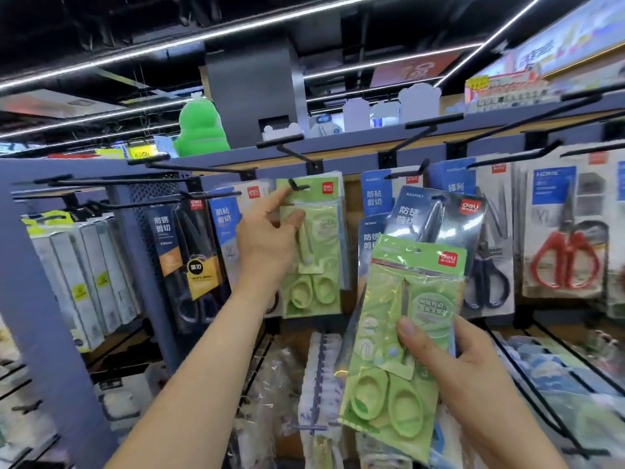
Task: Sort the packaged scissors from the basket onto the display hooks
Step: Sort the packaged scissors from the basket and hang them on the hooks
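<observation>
I am holding one green scissors pack up at a display hook, with two more packs in my other hand.

My left hand (267,231) is pinching the upper green pack (316,252), its thumb lying on the front and its index finger reaching up beside the hang hole, where the tip of the black hook (297,186) is poking through. My right hand (456,360) is gripping the lower green pack (389,336) lower on the right, the thumb pressing its front and the other fingers curling behind, with a dark scissors pack (436,214) stacked behind it and sticking out above. Red-handled scissors (568,262) are hanging further right.
</observation>
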### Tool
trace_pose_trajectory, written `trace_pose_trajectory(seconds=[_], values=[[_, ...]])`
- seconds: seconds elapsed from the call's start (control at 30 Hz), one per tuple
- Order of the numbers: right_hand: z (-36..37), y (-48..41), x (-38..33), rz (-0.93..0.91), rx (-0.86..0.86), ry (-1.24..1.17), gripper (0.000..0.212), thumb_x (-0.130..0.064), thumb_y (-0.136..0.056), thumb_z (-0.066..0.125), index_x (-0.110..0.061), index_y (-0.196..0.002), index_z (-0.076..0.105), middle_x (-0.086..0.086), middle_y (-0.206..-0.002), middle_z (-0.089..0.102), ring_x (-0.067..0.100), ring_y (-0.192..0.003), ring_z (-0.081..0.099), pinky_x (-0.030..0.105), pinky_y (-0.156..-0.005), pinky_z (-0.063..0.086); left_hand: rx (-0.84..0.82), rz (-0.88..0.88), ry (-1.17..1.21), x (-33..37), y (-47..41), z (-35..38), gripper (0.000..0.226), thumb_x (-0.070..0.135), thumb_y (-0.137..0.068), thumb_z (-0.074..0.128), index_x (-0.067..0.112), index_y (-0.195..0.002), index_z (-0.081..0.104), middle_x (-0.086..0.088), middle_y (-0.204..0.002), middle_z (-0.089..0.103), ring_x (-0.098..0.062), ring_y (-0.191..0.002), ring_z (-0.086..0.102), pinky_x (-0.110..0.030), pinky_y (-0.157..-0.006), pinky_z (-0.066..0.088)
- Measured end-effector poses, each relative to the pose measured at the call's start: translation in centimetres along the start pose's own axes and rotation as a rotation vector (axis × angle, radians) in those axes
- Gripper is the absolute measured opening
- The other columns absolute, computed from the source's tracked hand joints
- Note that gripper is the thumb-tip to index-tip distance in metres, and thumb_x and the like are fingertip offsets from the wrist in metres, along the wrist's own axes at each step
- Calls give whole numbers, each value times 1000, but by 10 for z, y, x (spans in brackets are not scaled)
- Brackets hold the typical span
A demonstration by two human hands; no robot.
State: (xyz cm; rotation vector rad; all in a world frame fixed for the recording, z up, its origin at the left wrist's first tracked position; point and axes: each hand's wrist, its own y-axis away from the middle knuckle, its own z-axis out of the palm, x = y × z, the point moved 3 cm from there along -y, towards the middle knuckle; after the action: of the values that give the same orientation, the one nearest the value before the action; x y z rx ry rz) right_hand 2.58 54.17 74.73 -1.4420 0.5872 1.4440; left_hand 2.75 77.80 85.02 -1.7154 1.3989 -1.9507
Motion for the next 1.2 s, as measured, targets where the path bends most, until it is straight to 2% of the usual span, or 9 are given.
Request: trace_pose_trajectory(seconds=[0.13,0.23,0.33,0.5,0.63,0.83,0.97,1.1,1.2], values=[[4,1,-3,-4,29,31,28,-37,-65,72,-26,-90,79,-1,-91,79,20,-86,75,50,-87,58,-84,134,-285,-14,-19,23,41,9,-90,67,5,-130,60,-8,-118,61,-25,-113,55,-30,-100,41],[6,1,-3,13,28,39,33,-40,-66,74,-23,-93,78,-1,-93,79,19,-88,75,50,-88,57,-77,176,-415,-14,-24,27,36,11,-91,65,6,-127,60,-13,-121,55,-29,-115,50,-17,-89,29],[8,2,-2,29,17,10,27,-38,-66,76,-26,-90,78,2,-95,79,24,-88,76,49,-85,58,-14,183,-473,-6,-9,18,37,20,-91,67,13,-128,61,-9,-123,51,-26,-116,48,-29,-100,35],[12,3,-4,16,-9,-37,20,-23,-69,76,-18,-88,77,3,-89,79,20,-80,76,27,-63,60,-350,-102,249,38,51,8,9,32,-88,67,25,-90,73,9,-79,70,-5,-71,61,-25,-64,54],[21,4,-6,-1,-82,-35,25,-24,-68,77,-20,-93,76,1,-90,79,18,-81,76,25,-63,59,-512,-186,330,61,65,12,27,28,-69,81,16,-92,73,-4,-77,71,-15,-72,66,-29,-66,57],[28,3,-6,-35,-91,-39,23,-30,-70,72,-19,-90,76,-1,-89,79,14,-80,76,23,-62,58,-501,-331,430,58,62,2,26,21,-60,82,13,-83,71,-4,-75,75,-21,-71,72,-33,-63,60],[35,-2,-3,-32,-43,-108,31,-45,-80,57,-25,-88,79,3,-94,79,20,-90,75,35,-77,62,-275,-120,275,57,58,-9,7,19,-83,76,24,-80,71,0,-82,76,-17,-78,72,-35,-71,58],[45,-8,-8,-33,-62,-122,31,-46,-83,55,-26,-89,79,5,-95,79,27,-95,74,47,-85,60,-85,121,203,67,54,-21,22,14,-86,74,32,-77,66,21,-66,68,6,-64,62,-14,-62,47],[54,-10,-16,-67,-108,-162,32,-48,-83,52,-32,-92,78,3,-96,79,22,-93,75,40,-79,62,32,229,192,75,48,-33,20,12,-87,72,30,-79,66,22,-65,65,8,-64,59,-12,-62,46]])
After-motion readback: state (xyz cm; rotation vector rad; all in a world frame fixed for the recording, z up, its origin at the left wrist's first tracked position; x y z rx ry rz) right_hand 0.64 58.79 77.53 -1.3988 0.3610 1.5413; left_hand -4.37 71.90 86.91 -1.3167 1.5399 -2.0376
